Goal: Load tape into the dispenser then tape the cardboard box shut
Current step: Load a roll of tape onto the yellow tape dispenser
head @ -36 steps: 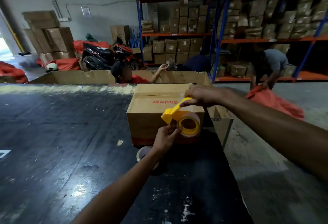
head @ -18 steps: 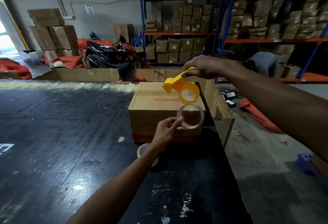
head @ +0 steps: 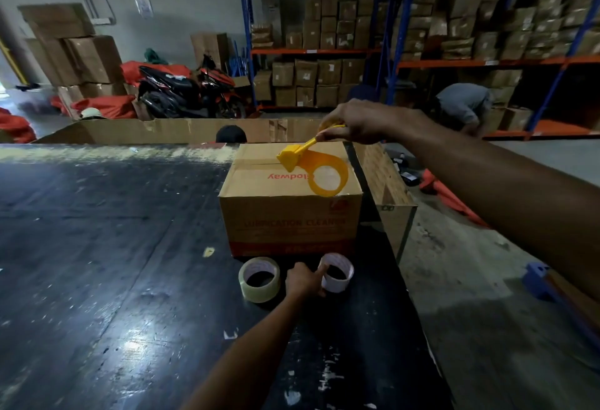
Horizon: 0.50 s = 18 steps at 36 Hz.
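A brown cardboard box (head: 285, 208) with red print stands on the dark table. My right hand (head: 354, 122) holds the yellow tape dispenser (head: 319, 168) by its handle above the box top; its ring holds no roll. My left hand (head: 305, 280) rests on the table in front of the box, fingers on an empty white tape core (head: 337, 271). A clear tape roll (head: 259, 279) lies just left of that hand.
The dark table (head: 113, 263) stretches left; its right edge drops to a concrete floor. A wooden crate (head: 389, 189) sits right of the box. People crouch by the far table edge and by the shelving (head: 467, 108). A motorbike (head: 188, 91) stands behind.
My left hand pulled the empty core off the dispenser and brought it down onto the table beside the clear roll. My right hand lifted the dispenser over the box top.
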Available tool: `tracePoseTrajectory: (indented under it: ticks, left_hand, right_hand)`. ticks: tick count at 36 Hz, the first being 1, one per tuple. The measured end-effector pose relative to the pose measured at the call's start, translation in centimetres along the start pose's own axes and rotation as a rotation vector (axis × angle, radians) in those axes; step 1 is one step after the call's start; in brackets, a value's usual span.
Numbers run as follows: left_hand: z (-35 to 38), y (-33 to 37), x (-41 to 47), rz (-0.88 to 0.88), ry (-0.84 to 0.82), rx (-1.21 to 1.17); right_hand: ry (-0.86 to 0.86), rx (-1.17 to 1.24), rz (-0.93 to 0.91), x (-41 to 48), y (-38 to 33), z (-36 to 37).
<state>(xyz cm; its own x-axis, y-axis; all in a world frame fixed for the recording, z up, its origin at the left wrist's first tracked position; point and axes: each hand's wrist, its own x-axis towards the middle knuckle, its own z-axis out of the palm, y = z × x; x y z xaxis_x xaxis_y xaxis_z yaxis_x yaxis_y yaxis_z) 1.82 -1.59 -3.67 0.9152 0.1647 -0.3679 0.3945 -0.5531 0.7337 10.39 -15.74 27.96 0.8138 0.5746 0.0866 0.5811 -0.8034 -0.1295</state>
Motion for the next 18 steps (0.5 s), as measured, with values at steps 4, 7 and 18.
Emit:
tracePoseTrajectory:
  ticks: [4,7,18]
  left_hand:
    - [0.1,-0.9,0.4,0.018,-0.006,0.053]
    - [-0.1,-1.2,0.1,0.100,0.103,0.169]
    - [-7.4,-5.7,-0.5,0.021,0.279,0.431]
  right_hand:
    - [0.005,-0.004,-0.007,0.0,0.2,0.2]
    - [-0.003,0.000,0.010,0.1,0.2,0.5]
    - [-0.015,-0.021,0.009,1.9,-0.3,2.2]
